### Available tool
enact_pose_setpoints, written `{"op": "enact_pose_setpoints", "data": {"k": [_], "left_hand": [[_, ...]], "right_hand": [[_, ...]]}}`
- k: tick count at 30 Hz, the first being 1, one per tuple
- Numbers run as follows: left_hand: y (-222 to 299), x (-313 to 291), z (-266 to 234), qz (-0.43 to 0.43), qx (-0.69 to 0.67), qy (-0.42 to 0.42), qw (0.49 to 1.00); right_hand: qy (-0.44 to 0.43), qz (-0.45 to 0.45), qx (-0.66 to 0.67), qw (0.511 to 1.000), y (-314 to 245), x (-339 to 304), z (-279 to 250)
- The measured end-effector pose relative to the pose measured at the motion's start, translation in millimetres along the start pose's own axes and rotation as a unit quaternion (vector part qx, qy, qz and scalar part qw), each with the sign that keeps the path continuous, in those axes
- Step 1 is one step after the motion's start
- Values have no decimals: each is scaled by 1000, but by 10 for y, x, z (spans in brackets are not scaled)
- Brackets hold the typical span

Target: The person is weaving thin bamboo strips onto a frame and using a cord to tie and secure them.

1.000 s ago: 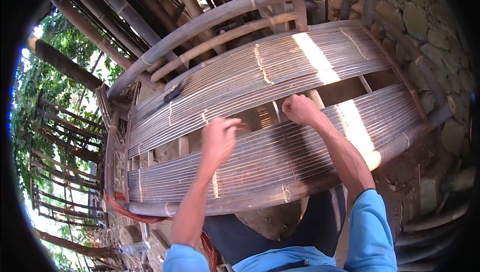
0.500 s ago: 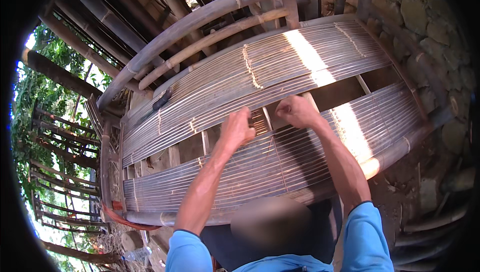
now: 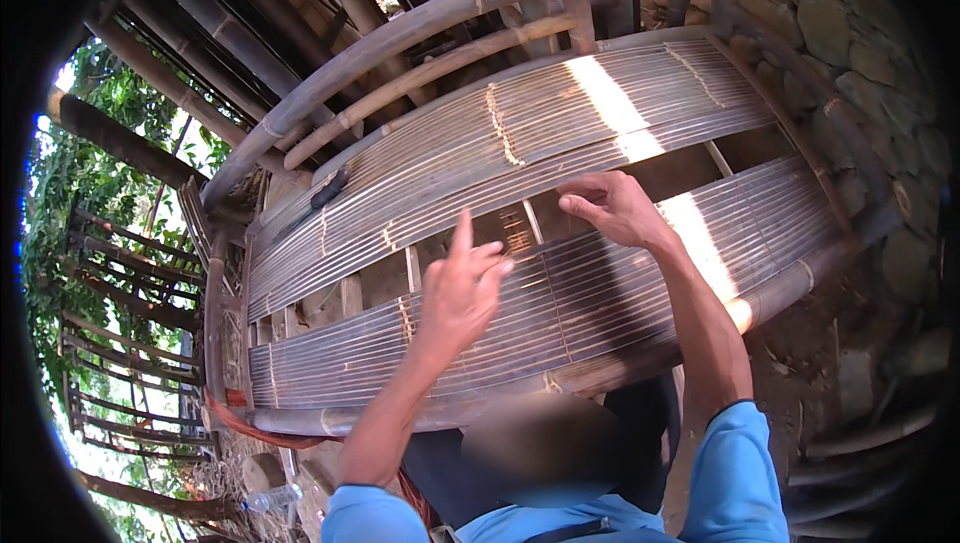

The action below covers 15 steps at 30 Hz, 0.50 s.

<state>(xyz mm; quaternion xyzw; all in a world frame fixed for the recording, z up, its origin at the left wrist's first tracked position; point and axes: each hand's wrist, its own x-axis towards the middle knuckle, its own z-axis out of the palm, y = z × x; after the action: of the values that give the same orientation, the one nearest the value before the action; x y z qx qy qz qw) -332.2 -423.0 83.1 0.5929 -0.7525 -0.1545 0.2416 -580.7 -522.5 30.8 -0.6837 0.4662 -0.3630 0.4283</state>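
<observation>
- Left hand [image 3: 465,293] hovers over the front slats near the gap, index finger stretched out, thumb spread away and the other fingers loosely bent; whether it pinches anything thin, I cannot tell.
- Right hand [image 3: 622,211] hangs by the gap's far edge, fingers curved forward and thumb slightly apart from them; nothing can be made out between the tips, so I cannot tell if a fine strand is there.
- Beneath both hands lies the bamboo bench [image 3: 720,88], its seat made of long, narrow, smooth-looking strips in two bands: a wider back band [image 3: 420,188] and a front band [image 3: 330,368].
- Between the bands runs a long gap bridged by pale, flat crosspieces [image 3: 532,221].
- Knotted, rope-like lashing [image 3: 500,123] crosses the back strips in a pale, bumpy line.
- Thick round bamboo forms the curved backrest rail [image 3: 400,31], ringed with nodes.
- Toward the bench's left end, a dark-handled tool [image 3: 330,188] rests on the back strips.
- Reddish cord [image 3: 265,428] bunches at the front left corner; a clear plastic bottle [image 3: 272,498] lies below.
- Rounded, rough stones make the wall [image 3: 825,28] at right.
</observation>
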Motion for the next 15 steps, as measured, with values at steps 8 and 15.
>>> {"op": "enact_pose_setpoints", "data": {"k": [8, 15], "left_hand": [[256, -1306, -977, -5, -426, -113, 897], [359, -2090, -892, 16, -329, -83, 940]], "right_hand": [[-8, -52, -82, 995, 300, -85, 217], [-17, 52, -263, 963, 321, -40, 397]]}}
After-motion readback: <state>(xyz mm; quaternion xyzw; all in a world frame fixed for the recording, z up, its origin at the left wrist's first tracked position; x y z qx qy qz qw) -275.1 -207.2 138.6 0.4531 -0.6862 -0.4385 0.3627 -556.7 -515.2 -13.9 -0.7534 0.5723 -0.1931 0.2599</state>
